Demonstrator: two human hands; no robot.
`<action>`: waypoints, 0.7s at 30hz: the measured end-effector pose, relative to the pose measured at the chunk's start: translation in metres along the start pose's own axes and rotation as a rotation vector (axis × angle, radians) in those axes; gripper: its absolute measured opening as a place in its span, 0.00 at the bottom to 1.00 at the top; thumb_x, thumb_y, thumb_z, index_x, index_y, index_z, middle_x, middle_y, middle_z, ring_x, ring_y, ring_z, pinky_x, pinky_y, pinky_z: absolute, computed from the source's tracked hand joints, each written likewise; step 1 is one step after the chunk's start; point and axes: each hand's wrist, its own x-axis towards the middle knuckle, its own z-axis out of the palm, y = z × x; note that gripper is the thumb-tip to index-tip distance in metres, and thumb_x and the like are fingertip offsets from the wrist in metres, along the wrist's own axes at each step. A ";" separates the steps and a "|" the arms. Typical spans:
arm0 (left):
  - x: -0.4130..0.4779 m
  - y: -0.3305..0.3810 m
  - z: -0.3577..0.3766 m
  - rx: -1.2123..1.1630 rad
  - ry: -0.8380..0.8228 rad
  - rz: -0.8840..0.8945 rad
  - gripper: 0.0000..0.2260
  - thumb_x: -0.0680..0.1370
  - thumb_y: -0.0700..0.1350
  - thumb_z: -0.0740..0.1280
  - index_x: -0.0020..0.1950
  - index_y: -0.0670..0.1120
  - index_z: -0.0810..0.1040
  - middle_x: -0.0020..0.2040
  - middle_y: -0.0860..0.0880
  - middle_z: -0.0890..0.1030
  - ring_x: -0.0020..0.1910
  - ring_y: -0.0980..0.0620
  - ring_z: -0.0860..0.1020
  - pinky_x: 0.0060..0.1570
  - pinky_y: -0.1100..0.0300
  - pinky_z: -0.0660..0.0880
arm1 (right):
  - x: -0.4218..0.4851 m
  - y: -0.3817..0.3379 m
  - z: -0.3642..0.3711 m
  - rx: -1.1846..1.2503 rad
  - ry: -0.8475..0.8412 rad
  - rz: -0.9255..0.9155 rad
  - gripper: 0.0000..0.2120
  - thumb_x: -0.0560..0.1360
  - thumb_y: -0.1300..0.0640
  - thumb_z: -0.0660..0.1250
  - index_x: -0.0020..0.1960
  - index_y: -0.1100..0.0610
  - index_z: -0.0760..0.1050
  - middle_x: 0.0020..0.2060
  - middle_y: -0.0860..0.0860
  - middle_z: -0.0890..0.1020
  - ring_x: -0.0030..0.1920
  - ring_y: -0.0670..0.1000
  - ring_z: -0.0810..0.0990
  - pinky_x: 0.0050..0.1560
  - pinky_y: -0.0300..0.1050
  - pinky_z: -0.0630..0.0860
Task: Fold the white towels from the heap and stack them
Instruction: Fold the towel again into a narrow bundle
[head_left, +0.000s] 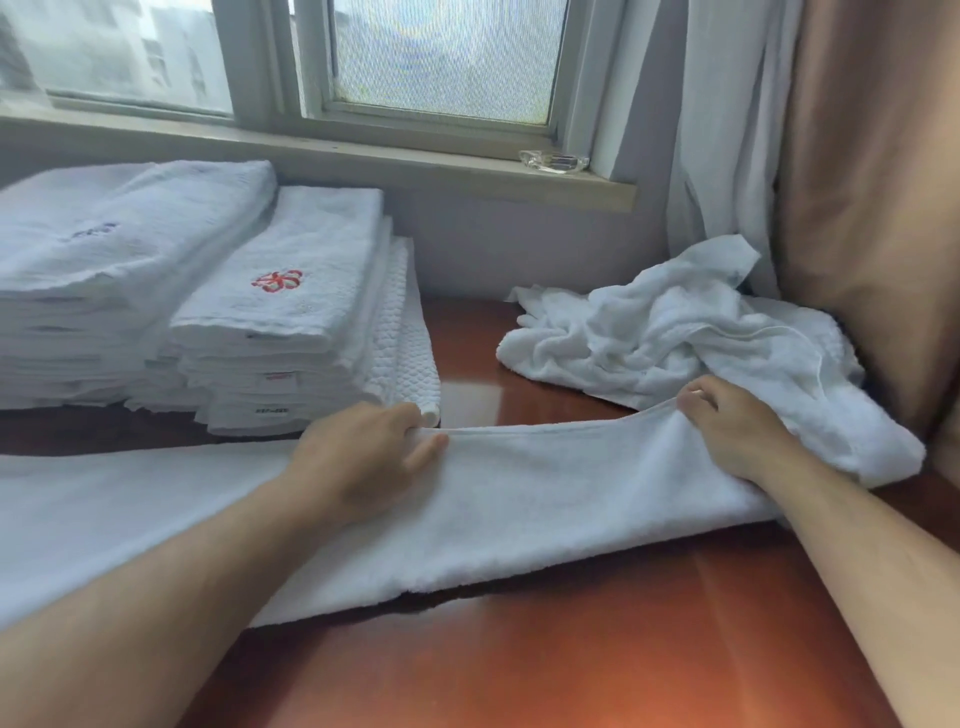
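Head view: your left hand (363, 457) and right hand (737, 431) each pinch one towel (545, 499); tall stacks (280, 291) done, small heap (649, 332) left at counter's (571, 649) right edge

Hotel rm: logo'd towel stacks (280, 312)

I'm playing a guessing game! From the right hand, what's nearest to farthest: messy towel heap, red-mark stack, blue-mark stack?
1. Messy towel heap: just behind the right hand, which grips the spread towel.
2. Red-mark stack: over to the left.
3. Blue-mark stack: farthest left.
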 end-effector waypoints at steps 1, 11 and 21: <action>0.001 -0.001 -0.002 -0.017 0.028 -0.022 0.19 0.78 0.68 0.52 0.41 0.54 0.67 0.47 0.50 0.81 0.52 0.44 0.79 0.38 0.53 0.66 | 0.002 -0.001 -0.001 0.027 0.019 -0.018 0.09 0.83 0.48 0.60 0.49 0.49 0.75 0.45 0.46 0.80 0.44 0.43 0.75 0.40 0.39 0.67; 0.003 -0.011 0.003 -0.032 -0.066 -0.099 0.17 0.80 0.66 0.52 0.47 0.54 0.68 0.51 0.51 0.81 0.51 0.45 0.78 0.42 0.52 0.69 | -0.011 -0.028 0.018 -0.432 0.192 -0.007 0.11 0.78 0.45 0.67 0.51 0.53 0.75 0.52 0.55 0.80 0.52 0.60 0.76 0.52 0.55 0.72; -0.022 -0.073 -0.017 0.075 -0.017 -0.089 0.20 0.76 0.72 0.53 0.41 0.56 0.65 0.41 0.57 0.76 0.47 0.49 0.78 0.35 0.55 0.64 | -0.102 -0.169 0.104 -0.063 -0.360 -0.486 0.19 0.83 0.44 0.55 0.50 0.55 0.79 0.52 0.49 0.80 0.57 0.51 0.75 0.63 0.55 0.70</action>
